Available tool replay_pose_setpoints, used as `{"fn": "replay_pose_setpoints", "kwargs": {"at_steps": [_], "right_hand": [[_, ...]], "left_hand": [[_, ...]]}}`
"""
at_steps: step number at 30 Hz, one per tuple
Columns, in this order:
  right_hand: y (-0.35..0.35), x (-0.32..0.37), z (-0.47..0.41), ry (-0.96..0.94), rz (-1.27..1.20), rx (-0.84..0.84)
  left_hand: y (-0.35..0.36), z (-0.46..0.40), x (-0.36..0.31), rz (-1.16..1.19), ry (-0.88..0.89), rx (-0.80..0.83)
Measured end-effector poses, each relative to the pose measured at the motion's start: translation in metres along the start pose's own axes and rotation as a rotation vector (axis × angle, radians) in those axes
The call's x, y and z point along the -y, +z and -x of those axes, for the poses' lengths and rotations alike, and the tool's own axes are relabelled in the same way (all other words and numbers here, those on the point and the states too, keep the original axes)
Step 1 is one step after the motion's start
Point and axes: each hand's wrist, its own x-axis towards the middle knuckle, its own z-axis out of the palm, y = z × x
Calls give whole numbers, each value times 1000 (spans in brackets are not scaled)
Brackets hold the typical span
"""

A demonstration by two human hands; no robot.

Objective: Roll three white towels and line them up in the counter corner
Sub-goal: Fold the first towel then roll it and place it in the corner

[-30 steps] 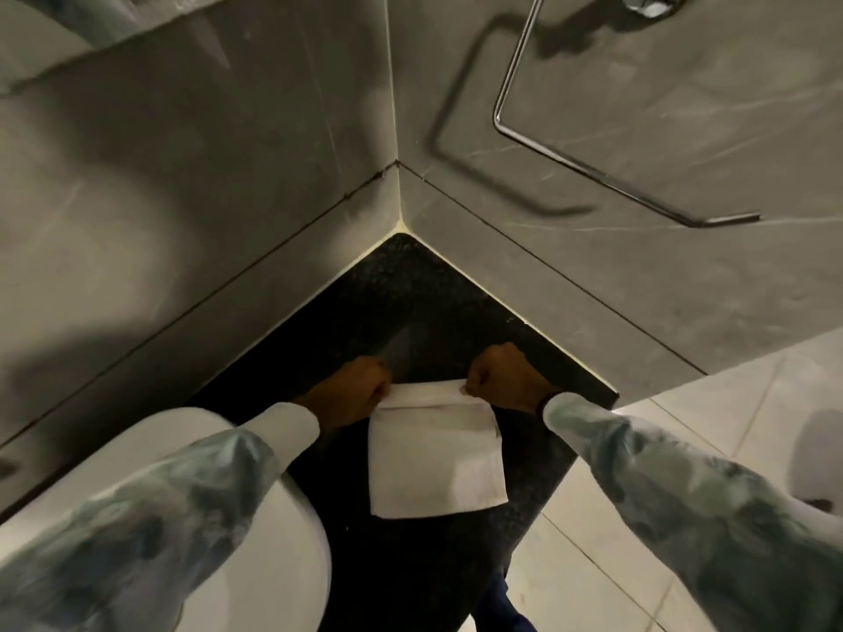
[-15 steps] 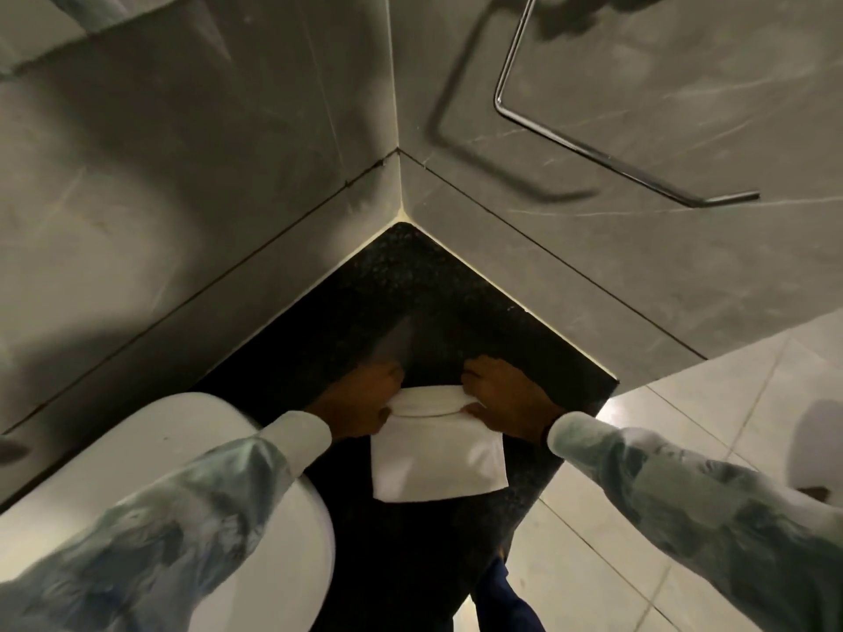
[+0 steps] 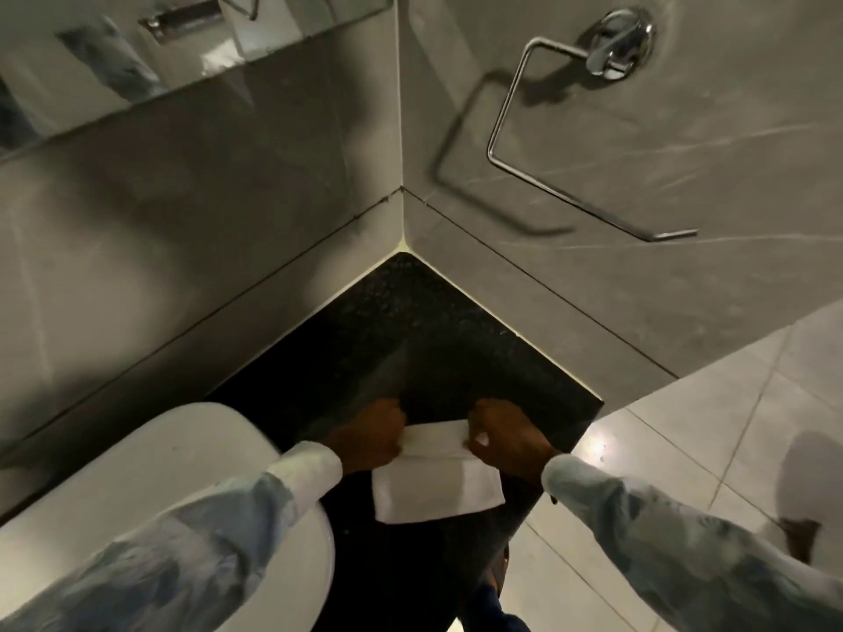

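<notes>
One white towel (image 3: 435,483) lies on the black speckled counter (image 3: 410,330), near its front edge. The towel's far end is rolled into a short thick roll, and the flat part reaches toward me. My left hand (image 3: 372,437) grips the left end of the roll. At the roll's right end my right hand (image 3: 499,433) holds on with the fingers curled over it. No other towel is in view. The counter corner, where the two grey walls meet, lies beyond the hands.
A white oval basin (image 3: 182,485) sits on the counter at the left, under my left sleeve. A chrome towel ring (image 3: 570,143) hangs on the right wall. A mirror edge (image 3: 137,52) runs along the left wall. Pale tiled floor (image 3: 684,449) lies to the right.
Both hands have rolled the towel's far end toward me, so the roll is thicker and the flat part shorter. The camera has tilted up, showing more wall.
</notes>
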Motion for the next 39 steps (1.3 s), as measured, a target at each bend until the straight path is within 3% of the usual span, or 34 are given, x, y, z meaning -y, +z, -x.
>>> {"fn": "replay_pose_setpoints", "kwargs": {"at_steps": [2, 4, 7, 11, 16, 21, 26, 28, 31, 34, 39], "right_hand": [[-10, 5, -9, 85, -50, 75], [-12, 7, -17, 117, -63, 105], [-9, 11, -25, 119, 14, 158], [-3, 15, -20, 47, 134, 189], [5, 23, 4, -119, 293, 160], [-12, 31, 6, 15, 56, 312], [9, 32, 26, 3, 25, 172], [21, 28, 38, -119, 166, 104], [39, 19, 61, -378, 366, -22], [47, 13, 82, -454, 400, -116], [19, 22, 74, -315, 164, 66]], "left_hand": [[-11, -4, 3, 238, -147, 244], [-16, -5, 6, 368, -222, 319], [-20, -2, 7, 380, -257, 362], [0, 13, -11, 324, -378, 256], [41, 48, -49, 280, -458, -25], [59, 72, -80, 210, -478, -158], [53, 78, -95, 213, -510, -24], [39, 74, -91, 267, -512, 59], [26, 66, -83, 282, -507, 39], [34, 66, -89, 278, -482, 80], [57, 81, -103, 191, -499, 14]]}}
